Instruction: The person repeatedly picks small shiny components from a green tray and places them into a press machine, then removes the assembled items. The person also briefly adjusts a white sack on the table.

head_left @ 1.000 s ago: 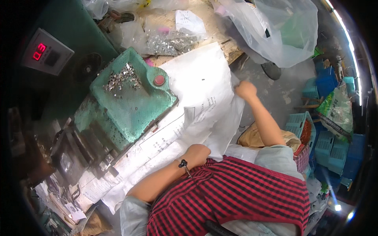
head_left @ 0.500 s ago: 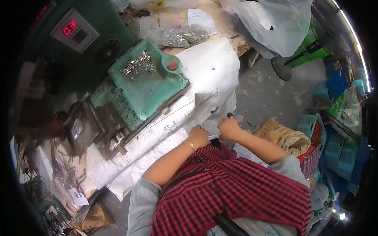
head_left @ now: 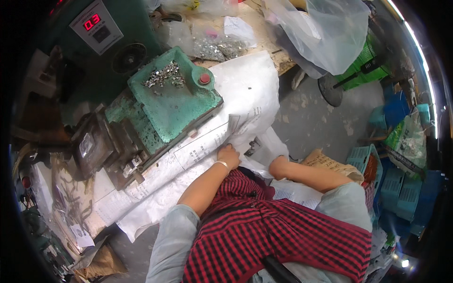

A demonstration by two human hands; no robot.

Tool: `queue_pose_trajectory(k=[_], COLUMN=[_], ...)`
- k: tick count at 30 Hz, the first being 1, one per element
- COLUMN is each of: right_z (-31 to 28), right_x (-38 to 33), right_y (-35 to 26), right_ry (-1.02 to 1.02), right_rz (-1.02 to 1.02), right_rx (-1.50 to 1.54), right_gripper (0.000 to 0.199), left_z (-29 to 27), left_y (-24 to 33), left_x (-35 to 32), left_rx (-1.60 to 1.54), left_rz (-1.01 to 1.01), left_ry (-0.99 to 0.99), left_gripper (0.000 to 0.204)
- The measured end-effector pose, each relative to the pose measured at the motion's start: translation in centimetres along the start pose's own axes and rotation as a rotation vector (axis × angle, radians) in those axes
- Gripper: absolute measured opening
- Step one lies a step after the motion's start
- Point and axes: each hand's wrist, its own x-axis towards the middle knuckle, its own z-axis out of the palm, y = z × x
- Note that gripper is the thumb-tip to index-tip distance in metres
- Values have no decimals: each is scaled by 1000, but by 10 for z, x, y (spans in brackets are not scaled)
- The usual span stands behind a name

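A white printed sheet (head_left: 255, 78) drapes from the bench down toward my lap. Along its near edge my left hand (head_left: 229, 156), with a bangle at the wrist, is closed on a fold of it. Farther right, my right hand (head_left: 279, 167) is bent down at the sheet's loose part, its fingers hidden behind the white material. A dark patch with small light bits (head_left: 253, 146) shows in a fold between my hands. Beyond the left hand stands a green metal tray (head_left: 172, 115), holding a heap of small shiny metal parts (head_left: 166, 75).
A green machine (head_left: 137, 28) with a red digital display (head_left: 92, 22) rises at the far left; a metal fixture (head_left: 96, 146) sits below it. Clear bags of metal parts (head_left: 219, 49) lie behind the tray. At right are a brown sack (head_left: 325, 165) and blue baskets (head_left: 401, 186).
My right hand has dropped lower, its fingers passing out of sight behind the sheet. The left hand has shifted slightly left and up. The dark patch between them has come into view.
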Motion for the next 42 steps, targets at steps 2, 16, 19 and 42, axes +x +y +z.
queue_pose_trajectory(k=[2, 16, 19, 42], right_z=[-20, -155, -212, -299], right_x=[13, -54, -113, -115], right_y=[-25, -73, -101, -145], right_ry=[478, 274, 411, 1302], right_rz=[-16, -342, -497, -403], right_rx=[340, 188, 384, 986], right_gripper=[31, 27, 25, 29], left_z=[20, -70, -81, -54], left_y=[-16, 19, -4, -276], left_x=[6, -139, -245, -468], left_rx=[-174, -246, -301, -5], left_rz=[-27, 129, 131, -630], left_ry=[157, 321, 669, 1640], left_gripper=[51, 33, 32, 17])
